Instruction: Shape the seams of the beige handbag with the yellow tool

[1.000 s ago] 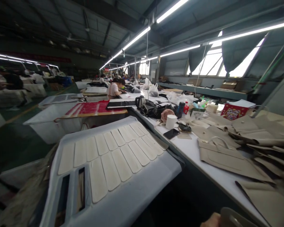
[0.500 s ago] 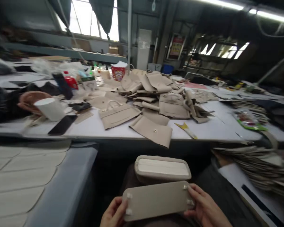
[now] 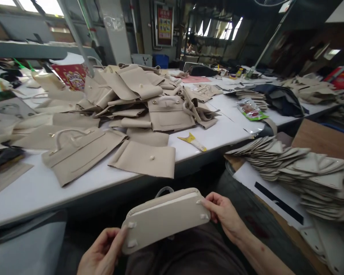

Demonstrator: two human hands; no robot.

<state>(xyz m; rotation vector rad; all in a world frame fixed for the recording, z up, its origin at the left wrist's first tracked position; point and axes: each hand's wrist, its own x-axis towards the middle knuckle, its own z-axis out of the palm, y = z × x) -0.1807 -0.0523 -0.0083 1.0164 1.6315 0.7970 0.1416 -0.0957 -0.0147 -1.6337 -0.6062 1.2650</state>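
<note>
A flat beige panel (image 3: 167, 221) with rounded ends and small whitish pieces near its corners is held low in front of me. My left hand (image 3: 104, 248) grips its left end between thumb and fingers. At the other end, my right hand (image 3: 222, 214) pinches the upper right corner. Right behind the panel, and largely covered by it, is a beige bag body (image 3: 163, 198) with a padded rim and a handle loop, over my lap. Whether panel and body touch cannot be made out.
The white table (image 3: 100, 179) carries a heap of beige bag pieces (image 3: 132, 84), a bag front with handle (image 3: 83, 154) and a yellow tool (image 3: 192, 141). Stacked beige panels (image 3: 301, 164) lie at the right. A grey surface (image 3: 28, 244) is at lower left.
The view has turned to the right. The panel now overlaps the bag body, where before it was lower and apart from it in view. Both hands still hold the panel.
</note>
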